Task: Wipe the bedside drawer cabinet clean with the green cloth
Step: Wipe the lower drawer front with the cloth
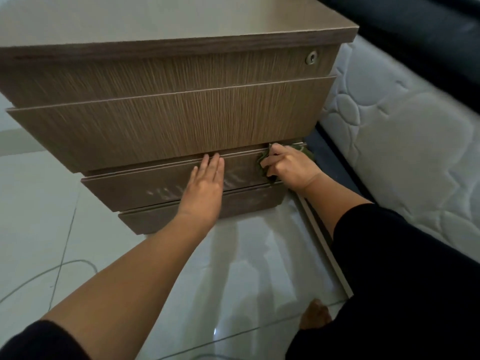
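Note:
The wood-grain bedside drawer cabinet (166, 120) fills the upper half of the head view, with a keyhole lock (311, 57) on its top drawer. My right hand (288, 166) is shut on the crumpled green cloth (306, 152) and presses it against the right end of the third drawer front (145, 187). My left hand (206, 181) lies flat on the middle of that same drawer front, fingers together, tips at its upper edge. Damp streaks show on the drawer between the two hands. Most of the cloth is hidden under my right hand.
A white quilted mattress (405, 152) on a dark bed frame runs close along the cabinet's right side. The floor is glossy pale tile (246, 268). A thin cable (46, 271) loops across it at the left. My dark-clothed leg and bare foot (315, 314) are at lower right.

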